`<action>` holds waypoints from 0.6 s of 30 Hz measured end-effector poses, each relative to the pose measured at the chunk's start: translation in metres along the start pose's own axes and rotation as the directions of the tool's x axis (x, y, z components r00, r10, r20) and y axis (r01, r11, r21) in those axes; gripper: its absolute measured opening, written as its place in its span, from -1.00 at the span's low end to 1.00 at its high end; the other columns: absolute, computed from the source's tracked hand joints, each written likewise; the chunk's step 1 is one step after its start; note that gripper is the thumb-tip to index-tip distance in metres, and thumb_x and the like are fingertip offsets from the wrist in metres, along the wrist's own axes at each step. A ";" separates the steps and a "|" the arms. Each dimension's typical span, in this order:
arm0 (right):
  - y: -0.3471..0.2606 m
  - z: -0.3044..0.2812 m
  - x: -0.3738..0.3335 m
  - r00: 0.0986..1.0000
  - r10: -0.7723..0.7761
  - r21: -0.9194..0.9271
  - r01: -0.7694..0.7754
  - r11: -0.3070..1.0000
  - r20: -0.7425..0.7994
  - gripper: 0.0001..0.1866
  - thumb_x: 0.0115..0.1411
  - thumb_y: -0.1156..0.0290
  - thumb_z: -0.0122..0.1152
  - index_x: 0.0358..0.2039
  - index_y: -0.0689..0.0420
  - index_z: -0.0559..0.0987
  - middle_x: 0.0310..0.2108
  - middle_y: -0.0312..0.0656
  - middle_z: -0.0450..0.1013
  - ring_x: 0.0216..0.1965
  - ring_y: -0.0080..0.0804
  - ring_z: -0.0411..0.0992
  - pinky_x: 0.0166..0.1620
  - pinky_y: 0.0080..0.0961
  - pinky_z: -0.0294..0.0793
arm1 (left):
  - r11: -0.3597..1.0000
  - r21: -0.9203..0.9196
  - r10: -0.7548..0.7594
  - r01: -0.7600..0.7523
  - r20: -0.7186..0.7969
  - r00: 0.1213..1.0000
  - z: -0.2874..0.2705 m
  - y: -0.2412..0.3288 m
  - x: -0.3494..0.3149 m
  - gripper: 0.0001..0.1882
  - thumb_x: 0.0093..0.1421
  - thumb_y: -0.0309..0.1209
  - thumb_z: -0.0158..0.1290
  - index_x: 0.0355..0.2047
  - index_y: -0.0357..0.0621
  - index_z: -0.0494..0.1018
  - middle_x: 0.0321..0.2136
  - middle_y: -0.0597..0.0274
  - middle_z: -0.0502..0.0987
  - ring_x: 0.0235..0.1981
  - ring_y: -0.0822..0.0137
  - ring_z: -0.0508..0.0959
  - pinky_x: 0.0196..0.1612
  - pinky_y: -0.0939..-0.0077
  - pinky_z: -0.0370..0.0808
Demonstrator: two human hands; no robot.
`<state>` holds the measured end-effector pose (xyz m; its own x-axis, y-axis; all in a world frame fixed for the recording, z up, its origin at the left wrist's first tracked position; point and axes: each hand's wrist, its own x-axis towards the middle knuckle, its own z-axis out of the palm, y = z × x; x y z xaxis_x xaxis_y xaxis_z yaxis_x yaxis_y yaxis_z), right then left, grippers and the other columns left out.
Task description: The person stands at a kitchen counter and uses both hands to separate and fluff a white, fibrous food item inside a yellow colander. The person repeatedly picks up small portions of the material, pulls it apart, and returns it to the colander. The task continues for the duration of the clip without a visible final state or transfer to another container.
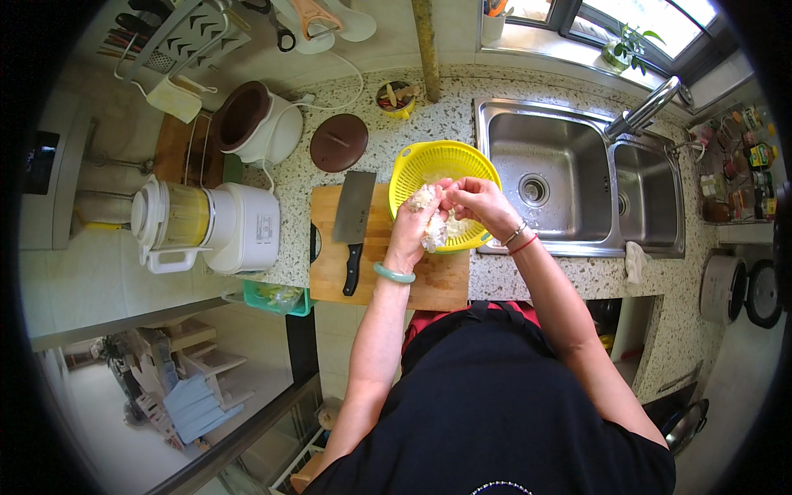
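Note:
Over a yellow plastic colander (487,169), my left hand (410,231) is closed on a whitish, frilly clump of food (435,231) that shows between its fingers. My right hand (485,206) meets it at the fingertips, pinched together; whatever small piece is in that pinch is too small to tell. More pale pieces (458,227) lie in the colander below. The colander rests partly on a wooden cutting board (441,285), beside the sink. On the board, left of my hands, lies a cleaver (355,210) with a black handle.
A double steel sink (549,148) with a faucet (648,107) is at the right. Leftward stand a juicer-like appliance (243,227) with a yellowish jug, a white pot (276,128) with brown insert, and a brown lid (339,143). A small yellow cup (398,99) sits behind the colander.

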<state>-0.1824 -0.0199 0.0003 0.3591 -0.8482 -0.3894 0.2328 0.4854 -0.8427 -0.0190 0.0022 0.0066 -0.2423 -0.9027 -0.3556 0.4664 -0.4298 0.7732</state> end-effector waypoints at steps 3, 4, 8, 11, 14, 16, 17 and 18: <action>-0.001 0.004 0.001 0.997 -0.062 -0.124 0.056 0.991 -0.041 -0.86 0.13 0.38 0.18 -0.41 0.19 0.51 -0.45 -0.35 0.47 -0.44 -0.66 0.43 -0.34 -0.69 0.47 | 0.999 -0.033 -0.014 0.013 -0.046 0.999 0.000 -0.002 0.002 -0.74 0.27 -0.36 0.03 -0.07 -0.17 0.46 -0.41 0.40 0.50 -0.54 0.61 0.38 -0.52 0.77 0.32; 0.000 0.003 0.003 0.996 -0.070 -0.131 0.063 0.989 -0.046 -0.86 0.12 0.39 0.18 -0.40 0.20 0.51 -0.44 -0.33 0.48 -0.43 -0.65 0.43 -0.35 -0.69 0.47 | 0.999 -0.034 -0.012 0.011 -0.029 1.000 -0.001 -0.002 0.002 -0.75 0.27 -0.35 0.03 -0.09 -0.16 0.46 -0.42 0.39 0.49 -0.56 0.61 0.37 -0.54 0.77 0.31; 0.005 -0.001 0.005 0.994 -0.081 -0.102 0.074 0.992 -0.072 -0.85 0.10 0.40 0.18 -0.39 0.22 0.50 -0.42 -0.28 0.51 -0.42 -0.63 0.45 -0.36 -0.68 0.48 | 0.998 -0.054 -0.037 0.037 -0.013 0.999 -0.003 -0.002 0.000 -0.80 0.26 -0.33 0.05 -0.17 -0.13 0.45 -0.45 0.36 0.49 -0.63 0.62 0.33 -0.62 0.76 0.28; 0.006 -0.001 0.006 0.991 -0.095 -0.079 0.087 0.993 -0.096 -0.84 0.10 0.40 0.19 -0.39 0.23 0.49 -0.42 -0.27 0.50 -0.42 -0.63 0.46 -0.36 -0.68 0.48 | 0.996 -0.070 -0.057 0.055 -0.019 0.998 -0.002 -0.003 0.002 -0.83 0.24 -0.36 0.07 -0.21 -0.14 0.47 -0.46 0.34 0.50 -0.62 0.62 0.33 -0.61 0.75 0.27; 0.002 0.003 0.004 0.989 -0.097 -0.067 0.090 0.994 -0.109 -0.84 0.10 0.40 0.19 -0.39 0.23 0.48 -0.43 -0.27 0.49 -0.42 -0.63 0.45 -0.36 -0.69 0.49 | 0.998 -0.054 -0.029 0.027 -0.051 0.998 -0.004 -0.007 0.004 -0.84 0.23 -0.39 0.08 -0.21 -0.15 0.47 -0.46 0.34 0.50 -0.61 0.61 0.33 -0.60 0.75 0.26; 0.000 0.004 0.004 0.989 -0.101 -0.078 0.093 0.993 -0.109 -0.84 0.09 0.41 0.20 -0.39 0.24 0.48 -0.44 -0.28 0.49 -0.43 -0.62 0.45 -0.37 -0.69 0.49 | 0.999 -0.036 -0.011 0.008 -0.069 0.998 -0.003 -0.009 0.005 -0.84 0.23 -0.40 0.08 -0.21 -0.16 0.47 -0.45 0.34 0.50 -0.61 0.61 0.33 -0.59 0.75 0.27; 0.000 0.003 0.005 0.988 -0.109 -0.094 0.099 0.991 -0.106 -0.83 0.08 0.41 0.21 -0.40 0.24 0.48 -0.45 -0.29 0.48 -0.44 -0.62 0.45 -0.37 -0.69 0.49 | 1.000 -0.028 -0.007 0.006 -0.069 0.998 -0.002 -0.008 0.005 -0.85 0.23 -0.40 0.08 -0.22 -0.16 0.48 -0.44 0.35 0.50 -0.60 0.61 0.33 -0.57 0.75 0.27; 0.000 0.002 0.005 0.988 -0.116 -0.111 0.104 0.988 -0.104 -0.83 0.08 0.42 0.22 -0.40 0.24 0.48 -0.46 -0.29 0.48 -0.44 -0.62 0.45 -0.37 -0.69 0.49 | 1.000 -0.020 -0.004 0.003 -0.070 0.998 -0.001 -0.008 0.005 -0.85 0.23 -0.41 0.07 -0.22 -0.17 0.48 -0.44 0.35 0.50 -0.59 0.61 0.33 -0.56 0.74 0.28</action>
<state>-0.1788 -0.0239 -0.0010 0.2339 -0.9161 -0.3257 0.1674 0.3679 -0.9147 -0.0233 0.0010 -0.0021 -0.1838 -0.9002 -0.3948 0.4830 -0.4325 0.7613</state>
